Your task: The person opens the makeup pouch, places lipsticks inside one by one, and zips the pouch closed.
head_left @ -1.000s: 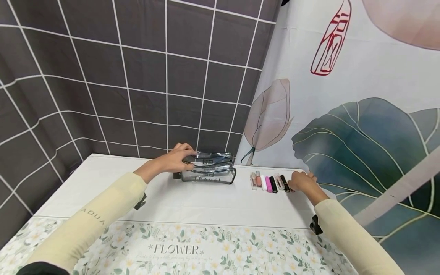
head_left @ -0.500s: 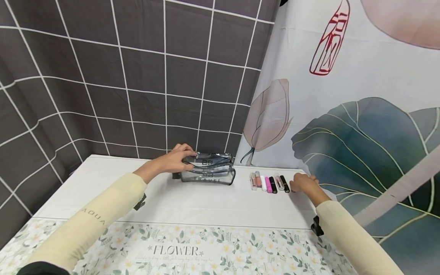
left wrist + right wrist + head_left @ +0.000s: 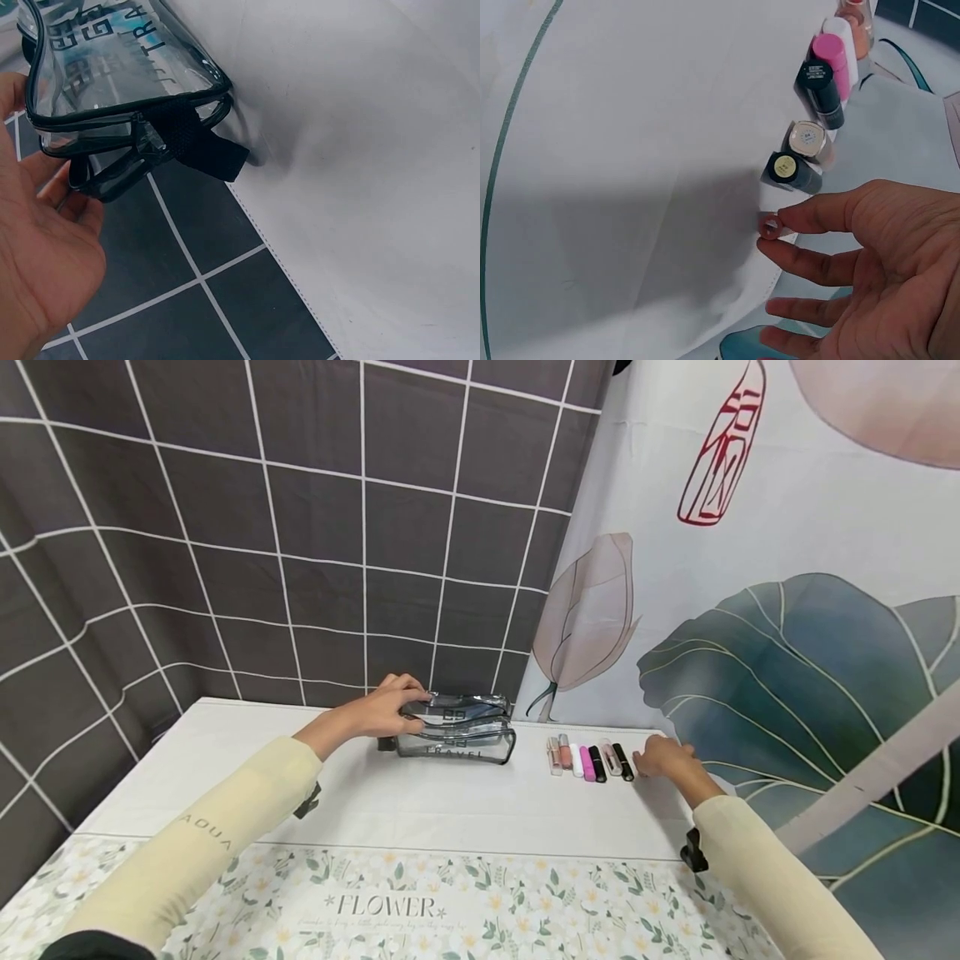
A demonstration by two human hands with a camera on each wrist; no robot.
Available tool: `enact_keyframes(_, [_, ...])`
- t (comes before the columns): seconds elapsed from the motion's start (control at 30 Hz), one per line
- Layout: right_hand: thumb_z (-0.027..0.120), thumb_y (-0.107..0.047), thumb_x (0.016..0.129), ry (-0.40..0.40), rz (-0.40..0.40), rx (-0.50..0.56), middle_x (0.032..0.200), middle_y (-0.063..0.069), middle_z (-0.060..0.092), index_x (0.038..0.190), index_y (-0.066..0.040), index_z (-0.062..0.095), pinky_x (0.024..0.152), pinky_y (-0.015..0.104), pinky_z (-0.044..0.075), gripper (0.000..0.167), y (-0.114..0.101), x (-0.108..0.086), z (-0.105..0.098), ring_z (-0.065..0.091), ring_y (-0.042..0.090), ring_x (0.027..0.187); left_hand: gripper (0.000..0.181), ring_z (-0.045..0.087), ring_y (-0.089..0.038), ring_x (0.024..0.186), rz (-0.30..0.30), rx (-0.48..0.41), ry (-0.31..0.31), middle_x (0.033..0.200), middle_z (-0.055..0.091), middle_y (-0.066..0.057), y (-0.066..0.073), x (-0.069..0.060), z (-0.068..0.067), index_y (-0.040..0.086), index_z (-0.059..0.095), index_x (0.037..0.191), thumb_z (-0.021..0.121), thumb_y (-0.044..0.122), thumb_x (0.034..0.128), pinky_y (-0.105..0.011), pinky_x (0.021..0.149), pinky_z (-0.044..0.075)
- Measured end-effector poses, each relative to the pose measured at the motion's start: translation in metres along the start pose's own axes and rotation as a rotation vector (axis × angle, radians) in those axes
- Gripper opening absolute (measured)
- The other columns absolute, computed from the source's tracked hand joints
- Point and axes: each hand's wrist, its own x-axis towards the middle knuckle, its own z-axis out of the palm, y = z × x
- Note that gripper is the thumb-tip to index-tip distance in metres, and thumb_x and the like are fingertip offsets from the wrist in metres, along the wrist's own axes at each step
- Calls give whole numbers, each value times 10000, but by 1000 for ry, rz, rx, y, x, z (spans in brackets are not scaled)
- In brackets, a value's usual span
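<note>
My left hand [image 3: 384, 707] grips the left end of a clear pouch [image 3: 468, 745] with black trim and the word TRAVEL, which stands at the back of the table. A black strap tab [image 3: 214, 154] sticks out from its end in the left wrist view. At the right end of a row of lip cosmetics, my right hand [image 3: 666, 756] pinches a small pinkish tube [image 3: 770, 226] between thumb and index finger, its end towards the right wrist camera. Nearest to it lies a black lipstick [image 3: 786, 168]. The hand hides the tube in the head view.
The row also holds a pink lipstick [image 3: 587, 763], a white tube [image 3: 575, 760] and several clear or black ones. A floral mat [image 3: 390, 935] covers the near part of the white table [image 3: 450, 810]. A dark grid cloth [image 3: 315, 568] hangs behind.
My right hand has shifted slightly to the right, leaving a small gap from the end black lipstick. The left hand and the pouch stay in place.
</note>
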Motion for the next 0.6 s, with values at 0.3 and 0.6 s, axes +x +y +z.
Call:
enact_keyframes(0.3, [486,-350,1168,90,4,70,1505,497,494,1209,139,696,1141,866,408,533,-10,-1,-11,373,735,1462,726,416,-406,1430,1,8,-3,1606,498,-225,-1,1,0,-34,582,1612,661,320,983,-674,1217,438])
enact_keyframes(0.6, [515,-386,1173,186,-74,70,1463,497,520,906,37,684,1128,845,433,528,-37,-9,-22,419,762,1403,735,418,-395,1436,-8,-1,-13,1607,502,-208,1,0,0,-23,589,1611,684,326,972,-664,1219,446])
